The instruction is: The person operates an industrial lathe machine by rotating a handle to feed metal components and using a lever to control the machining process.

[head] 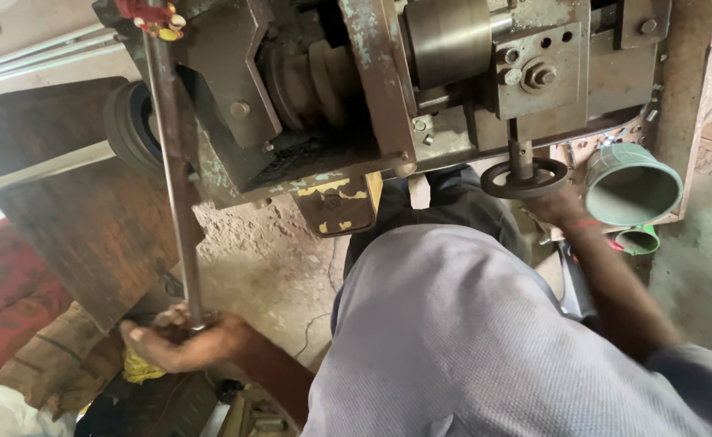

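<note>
While gripping low on the long steel lever point(175, 186) with the left hand point(190, 340) — fingers wrapped shut around the rod's bottom end, well below the machine point(372, 89) — also reaching with the right hand point(557, 209) to the small black handwheel point(524, 176) hanging under the machine's right part. Touching the wheel's near rim, yet impossible to tell whether closed on it or merely resting there, with the fingers hidden behind it. Seemingly mid-adjustment: steadying the lever and setting the wheel together. Probably calls next for a sure hold on the rim and no slack on the lever. Just right of the machine, a large green pipe fitting point(633, 184); left of it, a dark wooden board point(73, 202); beneath it, rough concrete floor point(267, 251).
</note>
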